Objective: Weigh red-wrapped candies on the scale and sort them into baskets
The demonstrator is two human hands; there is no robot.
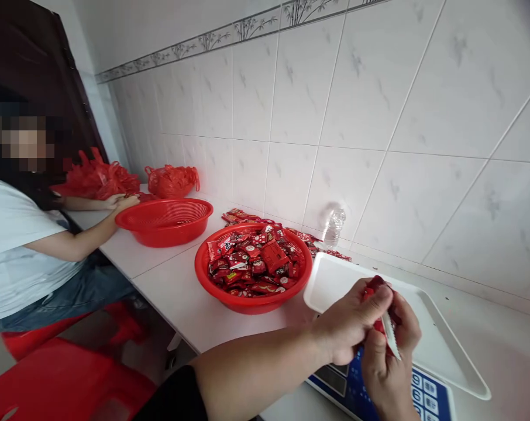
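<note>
Red packet [389, 334], partly hidden, pinched by left hand [346, 327] and right hand [390, 377], at four o'clock, over white tray [335, 280]. Packet apparently being worked by hands; steady pinch called for next. Filled red basket [251, 306] seen at hands' ten o'clock.

- We see the red packet [388, 333] only partly between the left hand [356, 316] and right hand [392, 371].
- The right hand hides some of the scale [356, 380], which our view's bottom edge also cuts off.
- We cannot tell what the red bags [171, 181] at the bench's [171, 286] far end hold.
- The view's left edge crops the other person [23, 245].
</note>
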